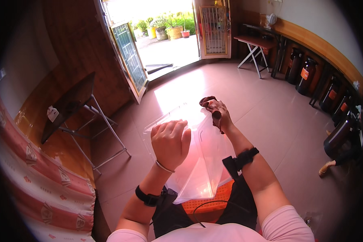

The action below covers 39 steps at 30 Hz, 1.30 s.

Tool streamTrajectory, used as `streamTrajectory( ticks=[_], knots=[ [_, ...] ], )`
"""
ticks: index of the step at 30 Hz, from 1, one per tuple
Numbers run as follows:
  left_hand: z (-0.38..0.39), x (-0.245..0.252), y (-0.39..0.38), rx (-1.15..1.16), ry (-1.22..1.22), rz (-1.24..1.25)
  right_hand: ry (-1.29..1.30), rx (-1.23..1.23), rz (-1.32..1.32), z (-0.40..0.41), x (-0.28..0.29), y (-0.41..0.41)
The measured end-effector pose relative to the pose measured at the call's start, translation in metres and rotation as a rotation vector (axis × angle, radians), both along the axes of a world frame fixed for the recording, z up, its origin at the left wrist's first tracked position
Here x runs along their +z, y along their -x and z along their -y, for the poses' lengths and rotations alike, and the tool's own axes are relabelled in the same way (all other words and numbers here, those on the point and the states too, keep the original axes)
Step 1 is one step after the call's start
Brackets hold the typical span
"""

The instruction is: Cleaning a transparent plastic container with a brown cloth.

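Observation:
A clear plastic box (196, 172) lies before me, over an orange perforated plastic surface (217, 193) between my knees. Glare washes out its far part. My left hand (169, 143) is at the box's left side, back upward and fingers bent; whether it grips the plastic is hidden. In my right hand (222, 112) is a bunched brown cloth (217, 116), held over the far right part of the box.
On the left stands a dark folding table (71, 103) with a white tissue pack (52, 113). Open door leaves (130, 57) frame a bright doorway. Dark cylindrical containers (306, 75) line the right wall near a folding table (254, 41). Another person's foot (325, 169) shows at right.

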<state>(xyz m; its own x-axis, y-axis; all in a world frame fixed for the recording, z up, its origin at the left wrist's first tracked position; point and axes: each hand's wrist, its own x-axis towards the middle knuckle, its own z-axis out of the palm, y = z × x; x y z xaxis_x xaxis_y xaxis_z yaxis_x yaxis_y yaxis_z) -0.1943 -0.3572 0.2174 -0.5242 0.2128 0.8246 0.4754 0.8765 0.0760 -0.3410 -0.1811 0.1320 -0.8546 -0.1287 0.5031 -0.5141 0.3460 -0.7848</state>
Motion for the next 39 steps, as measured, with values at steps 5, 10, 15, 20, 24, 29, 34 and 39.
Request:
streamTrajectory(
  ticks=[5,10,15,20,24,29,34,39],
  knots=[
    [0.001,-0.002,0.000,0.000,-0.008,-0.008,0.227,0.063,0.028,0.003,-0.011,0.010],
    [0.000,-0.001,0.001,0.003,-0.005,-0.012,0.228,0.109,0.052,-0.003,-0.024,0.022],
    [-0.001,0.002,-0.002,0.002,0.000,-0.002,-0.035,-0.015,-0.002,-0.005,-0.016,0.016],
    [-0.003,0.002,-0.003,0.008,-0.002,-0.002,-0.092,-0.058,-0.072,-0.006,-0.023,0.019],
    [-0.002,0.002,-0.003,0.004,0.010,-0.007,-0.141,-0.095,-0.132,-0.008,-0.030,0.024],
    [-0.003,0.003,-0.001,-0.002,0.001,-0.003,0.195,-0.005,-0.029,-0.002,-0.033,0.025],
    [-0.001,0.002,-0.001,0.010,-0.004,-0.009,0.275,-0.012,0.009,0.003,-0.025,0.011],
    [-0.002,0.001,0.000,0.017,-0.011,-0.005,0.510,0.030,0.159,0.001,-0.033,0.006]
  ],
)
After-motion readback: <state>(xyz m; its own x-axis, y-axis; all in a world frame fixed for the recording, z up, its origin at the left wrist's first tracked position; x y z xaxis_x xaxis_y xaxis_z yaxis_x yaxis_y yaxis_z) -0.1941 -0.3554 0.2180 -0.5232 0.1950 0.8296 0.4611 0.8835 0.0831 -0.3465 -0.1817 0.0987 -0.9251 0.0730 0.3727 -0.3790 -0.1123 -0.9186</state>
